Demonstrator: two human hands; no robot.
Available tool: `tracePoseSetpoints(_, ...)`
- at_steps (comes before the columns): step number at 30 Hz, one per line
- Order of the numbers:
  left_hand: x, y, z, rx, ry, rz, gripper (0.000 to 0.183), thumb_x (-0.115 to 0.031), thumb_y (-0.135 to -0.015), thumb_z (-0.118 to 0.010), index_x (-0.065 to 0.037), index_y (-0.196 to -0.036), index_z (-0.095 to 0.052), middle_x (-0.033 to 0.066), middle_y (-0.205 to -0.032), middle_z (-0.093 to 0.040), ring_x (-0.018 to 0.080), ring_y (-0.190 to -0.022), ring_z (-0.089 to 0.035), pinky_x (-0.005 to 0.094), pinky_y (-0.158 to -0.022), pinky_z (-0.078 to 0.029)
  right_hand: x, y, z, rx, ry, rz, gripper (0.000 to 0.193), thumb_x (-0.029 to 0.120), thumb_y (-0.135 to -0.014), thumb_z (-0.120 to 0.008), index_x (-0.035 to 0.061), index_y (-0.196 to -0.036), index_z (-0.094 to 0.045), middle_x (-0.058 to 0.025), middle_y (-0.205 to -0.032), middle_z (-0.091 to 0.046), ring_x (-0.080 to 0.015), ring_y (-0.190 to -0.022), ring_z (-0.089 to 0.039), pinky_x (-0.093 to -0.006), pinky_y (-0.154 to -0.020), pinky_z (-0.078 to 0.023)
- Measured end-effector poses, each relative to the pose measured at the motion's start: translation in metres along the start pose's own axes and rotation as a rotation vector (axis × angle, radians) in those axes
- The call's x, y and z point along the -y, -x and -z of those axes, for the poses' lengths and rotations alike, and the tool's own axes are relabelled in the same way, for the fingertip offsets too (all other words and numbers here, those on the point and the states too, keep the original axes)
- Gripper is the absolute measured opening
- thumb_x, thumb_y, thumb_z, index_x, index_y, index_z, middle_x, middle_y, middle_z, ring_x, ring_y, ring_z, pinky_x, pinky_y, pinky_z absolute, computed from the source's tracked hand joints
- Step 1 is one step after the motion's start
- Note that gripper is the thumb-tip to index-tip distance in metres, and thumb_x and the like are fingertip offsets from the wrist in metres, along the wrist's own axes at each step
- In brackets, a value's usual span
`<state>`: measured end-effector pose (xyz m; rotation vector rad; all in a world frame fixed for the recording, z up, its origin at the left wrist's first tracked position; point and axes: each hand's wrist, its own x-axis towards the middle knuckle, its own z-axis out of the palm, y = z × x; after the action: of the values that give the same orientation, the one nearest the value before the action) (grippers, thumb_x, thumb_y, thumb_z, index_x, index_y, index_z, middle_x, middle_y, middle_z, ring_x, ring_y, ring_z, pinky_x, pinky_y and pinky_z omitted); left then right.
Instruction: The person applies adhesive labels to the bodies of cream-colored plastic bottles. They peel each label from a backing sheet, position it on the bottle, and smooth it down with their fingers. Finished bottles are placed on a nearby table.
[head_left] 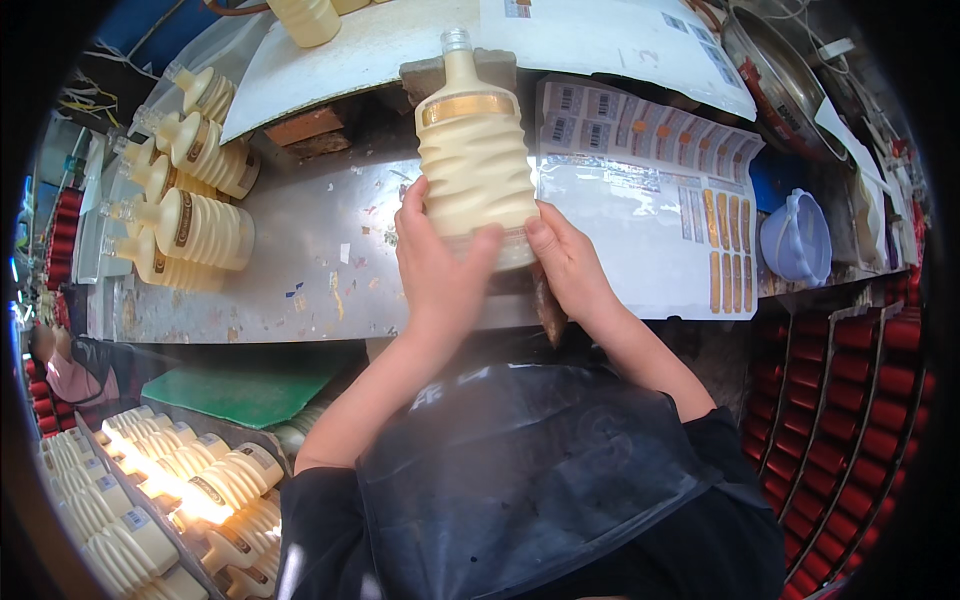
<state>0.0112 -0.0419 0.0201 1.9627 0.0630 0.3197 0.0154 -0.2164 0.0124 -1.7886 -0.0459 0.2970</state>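
A cream-coloured bottle [475,165] with wavy ribbed sides lies in front of me, its clear neck pointing away. A gold label strip [468,107] runs across its shoulder. My left hand [437,262] is closed on its lower left side, the thumb, a little blurred, lying over the lower band. From the lower right, my right hand [568,262] grips the base with its thumb on the front and its other fingers hidden. The bottle's upper end rests against a grey-brown block [420,78].
Labelled cream bottles [212,232] lie stacked at the left. Sheets of gold labels [728,250] lie on the right, beside a lavender bucket [797,238]. Crates hold more cream bottles [130,540] lower left and red bottles [850,400] lower right. A green board [235,385] sits below the table edge.
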Motion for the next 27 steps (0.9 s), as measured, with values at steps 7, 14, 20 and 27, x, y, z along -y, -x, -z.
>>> tracePoseSetpoints(7, 0.006, -0.002, 0.005, 0.036, 0.132, 0.055, 0.087, -0.032, -0.088, -0.072, 0.007, -0.153, -0.03, 0.0283, -0.147, -0.042, 0.0414, -0.137, -0.044, 0.048, -0.118, -0.034, 0.022, -0.006, 0.044, -0.015, -0.467, -0.181, 0.032, 0.024, -0.109, -0.049, -0.0003, -0.12, -0.066, -0.0022, -0.103, -0.068, -0.0082, -0.095, -0.059, -0.0264, -0.091, -0.047)
tracePoseSetpoints(14, 0.015, 0.0, 0.007, 0.072, 0.286, 0.047, 0.078, -0.024, -0.093, -0.068, 0.006, -0.154, -0.03, 0.0257, -0.152, -0.042, 0.0346, -0.142, -0.043, 0.0439, -0.119, -0.034, 0.032, 0.005, 0.021, -0.304, 0.1, 0.303, 0.027, 0.003, -0.092, -0.073, 0.0002, -0.119, -0.067, -0.0053, -0.105, -0.072, -0.0124, -0.097, -0.067, -0.0286, -0.085, -0.055)
tracePoseSetpoints(20, 0.037, 0.005, 0.026, 0.16, 0.415, 0.11, 0.077, -0.02, -0.094, -0.071, 0.003, -0.156, -0.031, 0.0207, -0.152, -0.044, 0.0295, -0.146, -0.04, 0.0413, -0.119, -0.035, 0.025, 0.02, 0.024, -0.244, 0.191, 0.602, 0.019, -0.011, -0.084, -0.074, 0.0014, -0.097, -0.068, -0.0116, -0.108, -0.075, -0.0174, -0.092, -0.071, -0.0333, -0.081, -0.058)
tracePoseSetpoints(27, 0.044, 0.014, 0.03, 0.149, 0.146, -0.012, 0.089, -0.019, -0.073, -0.09, -0.002, -0.149, -0.046, 0.0173, -0.14, -0.056, 0.0314, -0.138, -0.049, 0.0443, -0.113, -0.043, 0.026, 0.036, 0.019, -0.301, 0.184, 0.59, 0.033, -0.014, -0.072, -0.076, 0.0031, -0.098, -0.068, -0.0138, -0.105, -0.077, -0.0283, -0.093, -0.076, -0.0373, -0.081, -0.061)
